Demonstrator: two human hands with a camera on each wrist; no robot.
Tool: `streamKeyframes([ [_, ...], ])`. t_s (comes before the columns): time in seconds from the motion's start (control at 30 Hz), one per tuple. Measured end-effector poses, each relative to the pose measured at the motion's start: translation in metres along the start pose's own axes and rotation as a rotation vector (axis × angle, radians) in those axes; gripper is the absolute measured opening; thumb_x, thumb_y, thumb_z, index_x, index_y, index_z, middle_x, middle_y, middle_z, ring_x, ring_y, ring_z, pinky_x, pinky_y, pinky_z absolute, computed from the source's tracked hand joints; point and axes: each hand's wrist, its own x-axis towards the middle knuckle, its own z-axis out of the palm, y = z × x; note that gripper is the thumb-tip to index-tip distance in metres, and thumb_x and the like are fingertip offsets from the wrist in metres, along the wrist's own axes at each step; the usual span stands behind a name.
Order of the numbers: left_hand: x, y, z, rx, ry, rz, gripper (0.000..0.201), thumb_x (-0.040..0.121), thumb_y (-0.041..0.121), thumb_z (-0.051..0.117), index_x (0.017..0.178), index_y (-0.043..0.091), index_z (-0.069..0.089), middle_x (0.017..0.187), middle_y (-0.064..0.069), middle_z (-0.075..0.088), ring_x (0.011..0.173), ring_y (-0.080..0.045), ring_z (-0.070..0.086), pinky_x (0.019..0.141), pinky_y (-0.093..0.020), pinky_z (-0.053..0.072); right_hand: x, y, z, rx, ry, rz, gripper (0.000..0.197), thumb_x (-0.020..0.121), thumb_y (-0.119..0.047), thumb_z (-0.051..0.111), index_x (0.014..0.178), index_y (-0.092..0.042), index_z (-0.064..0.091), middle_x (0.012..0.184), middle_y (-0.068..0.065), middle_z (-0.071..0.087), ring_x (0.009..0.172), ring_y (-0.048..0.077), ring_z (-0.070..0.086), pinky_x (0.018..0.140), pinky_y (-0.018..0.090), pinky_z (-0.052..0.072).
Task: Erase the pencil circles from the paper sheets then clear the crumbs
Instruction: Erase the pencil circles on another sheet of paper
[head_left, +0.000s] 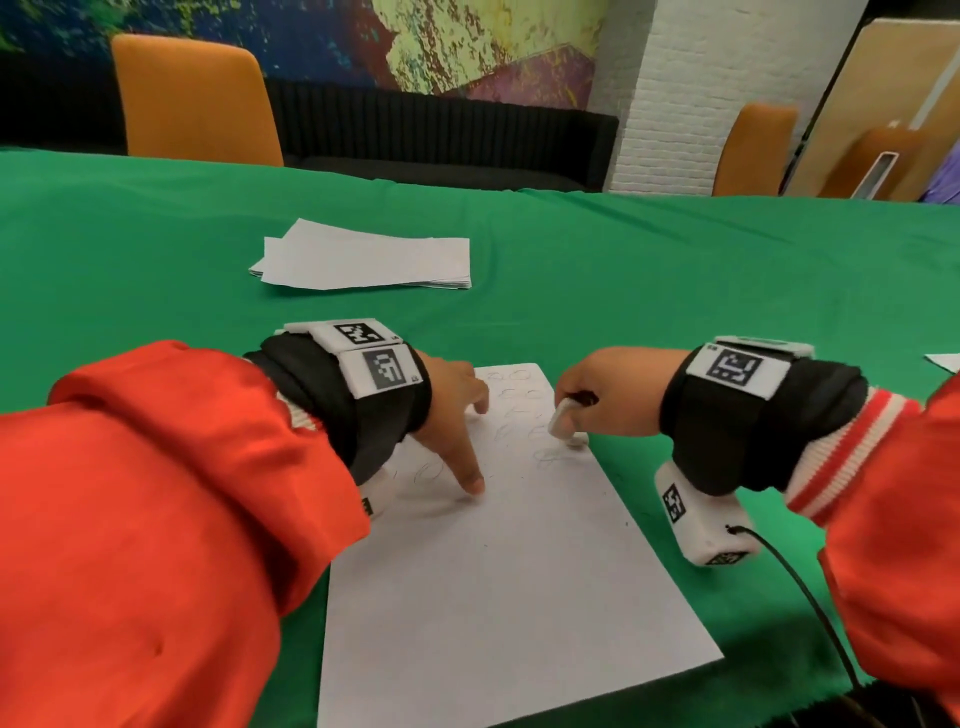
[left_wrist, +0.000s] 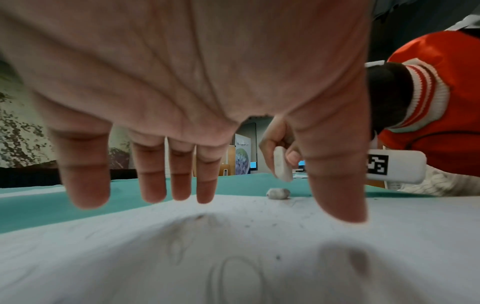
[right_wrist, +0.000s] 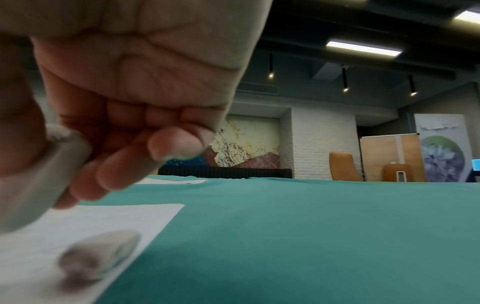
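Note:
A white paper sheet (head_left: 509, 571) lies on the green tablecloth (head_left: 675, 291), with faint pencil circles (head_left: 519, 400) near its far end and more beside my left thumb. My left hand (head_left: 457, 421) is spread, its fingertips pressing on the sheet's far left part. My right hand (head_left: 608, 395) pinches a white eraser (head_left: 558, 418) at the sheet's right edge. In the left wrist view the eraser (left_wrist: 281, 164) hangs just above the paper. A small grey lump (left_wrist: 278, 193) lies under it, and dark crumbs (left_wrist: 246, 225) speckle the sheet. The right wrist view shows the eraser (right_wrist: 39, 185) and the blurred lump (right_wrist: 101, 259).
A stack of white sheets (head_left: 363, 260) lies farther back on the table. Another sheet's corner (head_left: 943, 361) shows at the right edge. Orange chairs (head_left: 192, 98) stand behind the table. A black cable (head_left: 810, 597) runs from my right wrist camera toward the near edge.

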Motion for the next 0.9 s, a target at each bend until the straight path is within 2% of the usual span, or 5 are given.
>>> streamKeyframes([
  [0.33,0.016,0.018,0.002,-0.036,0.018,0.073,0.082,0.071,0.054,0.074,0.138,0.024,0.037,0.137,0.002,0.042,0.121,-0.021,0.047,0.086,-0.027,0.036,0.017,-0.023,0.0,-0.128,-0.068,-0.037,0.02,0.091,-0.022,0.048,0.104,-0.016,0.062,0.077,-0.003,0.049,0.077,0.019,0.046,0.054,0.022,0.032],
  [0.5,0.019,0.016,0.006,-0.039,0.03,0.074,0.087,0.069,0.055,0.076,0.139,0.024,0.036,0.139,0.002,0.041,0.122,-0.021,0.046,0.085,-0.027,0.035,0.014,-0.031,0.001,-0.169,-0.1,-0.07,0.023,0.092,-0.023,0.046,0.107,-0.016,0.062,0.086,-0.001,0.052,0.08,0.02,0.048,0.067,0.024,0.035],
  [0.63,0.02,0.016,0.007,-0.045,0.051,0.078,0.089,0.07,0.055,0.075,0.142,0.022,0.034,0.141,0.001,0.04,0.125,-0.021,0.044,0.09,-0.026,0.035,0.011,-0.038,0.0,-0.17,-0.184,-0.122,0.02,0.09,-0.029,0.052,0.102,-0.017,0.064,0.074,-0.005,0.05,0.076,0.019,0.047,0.056,0.022,0.036],
  [0.77,0.022,0.015,0.008,-0.049,0.032,0.082,0.086,0.069,0.055,0.076,0.138,0.022,0.037,0.138,0.0,0.041,0.12,-0.021,0.046,0.085,-0.027,0.034,0.019,-0.029,-0.003,-0.137,-0.176,-0.044,0.027,0.09,-0.027,0.05,0.108,-0.014,0.065,0.095,0.001,0.063,0.084,0.021,0.054,0.072,0.026,0.043],
  [0.9,0.023,0.015,0.009,-0.046,0.045,0.086,0.086,0.07,0.054,0.076,0.139,0.022,0.035,0.139,0.001,0.039,0.122,-0.02,0.045,0.082,-0.025,0.03,0.017,-0.031,0.0,-0.087,-0.175,-0.051,0.014,0.088,-0.027,0.052,0.091,-0.018,0.062,0.08,-0.002,0.056,0.076,0.019,0.05,0.061,0.024,0.04],
])
